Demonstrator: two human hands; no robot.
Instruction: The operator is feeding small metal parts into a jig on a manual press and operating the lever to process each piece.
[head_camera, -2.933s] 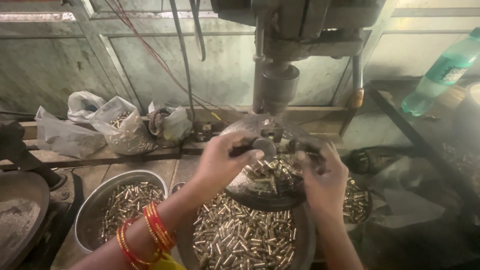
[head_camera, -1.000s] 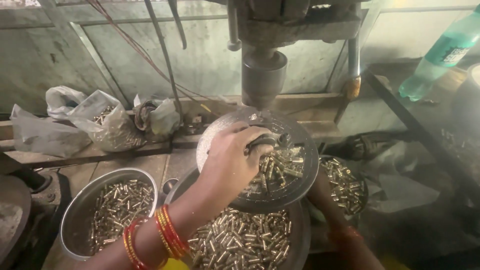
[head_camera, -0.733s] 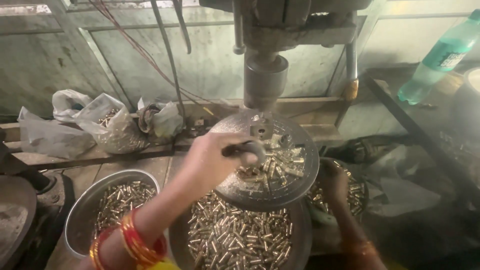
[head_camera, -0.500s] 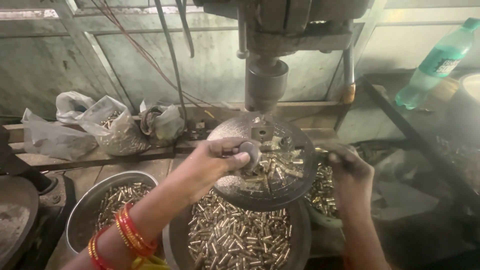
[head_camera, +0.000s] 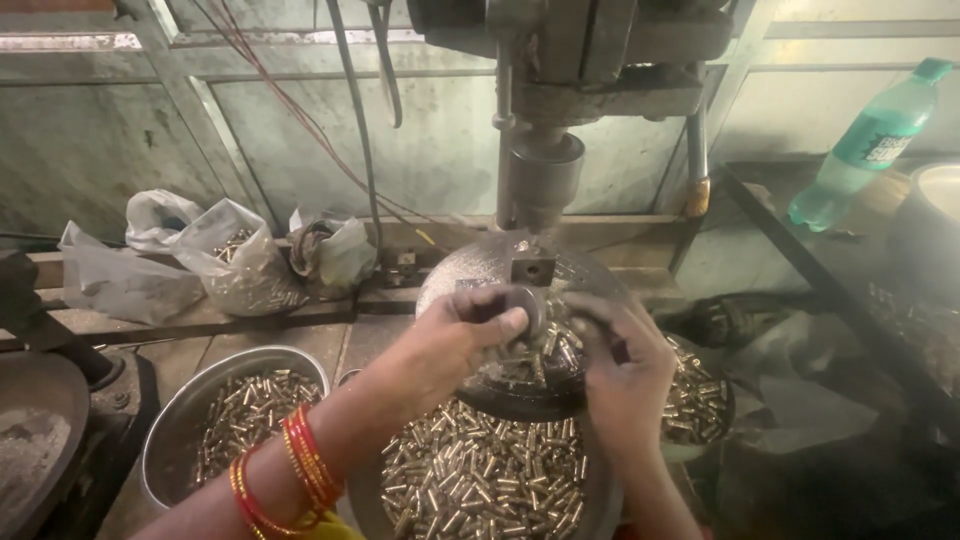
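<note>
While both hands meet over the round metal plate (head_camera: 470, 270) under the drill press spindle (head_camera: 540, 175), the left hand (head_camera: 450, 340) has its fingers (head_camera: 505, 322) curled narrow around a small dark round part (head_camera: 530, 305), thumb pressed on it; looks like a pinch grip, the part sits just in front of the small square block (head_camera: 533, 268) on the plate. Right hand (head_camera: 625, 365) comes in from the other side, fingers bent and close together, touching the pile of brass casings (head_camera: 535, 350) on the plate; cannot tell if it holds one, fingertips are hidden. Left wrist has red and gold bangles (head_camera: 295, 480). Below the plate, a large steel bowl (head_camera: 600, 500) full of brass casings, partly under both forearms. Another steel bowl (head_camera: 170, 430) to the left, also with casings, on the worktop (head_camera: 280, 335). A third heap of casings (head_camera: 700, 395) sits right of the right hand, just beside it. Plastic bags (head_camera: 235, 265) with more casings lie at the back left against the wall. Green plastic bottle (head_camera: 870, 140) tilted at upper right, well apart from the hands. Dark round machine base (head_camera: 35, 440) at far left edge.
</note>
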